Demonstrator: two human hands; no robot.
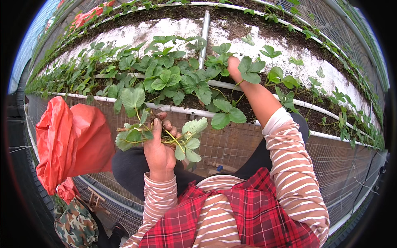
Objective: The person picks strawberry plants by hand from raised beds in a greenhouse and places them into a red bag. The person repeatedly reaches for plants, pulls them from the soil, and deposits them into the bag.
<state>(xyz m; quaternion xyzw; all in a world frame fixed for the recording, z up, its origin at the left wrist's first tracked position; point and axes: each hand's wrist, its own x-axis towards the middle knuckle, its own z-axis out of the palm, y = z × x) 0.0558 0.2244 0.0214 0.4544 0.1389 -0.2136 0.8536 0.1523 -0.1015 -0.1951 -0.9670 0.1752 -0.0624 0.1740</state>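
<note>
Several uprooted strawberry plants [189,141] with leaves, yellowish stems and soil-covered roots are gripped in my left hand [161,148], in front of the planting bed. My right hand [234,66] reaches into the bed, among strawberry leaves [221,59] beside the white foam board [245,49]. Leaves and the wrist hide its fingers, so what they touch cannot be seen. Dense strawberry plants [167,77] fill the bed to the left of that hand. A leafy strawberry plant [228,114] hangs over the bed's near white pipe [180,109].
A red plastic bag [74,136] bulges at the left, close to my knee. A metal bar [203,37] crosses the bed. Wire mesh [229,139] covers the bed's near side. Below left is another person in camouflage clothing [77,223], near a small wooden stool [94,198].
</note>
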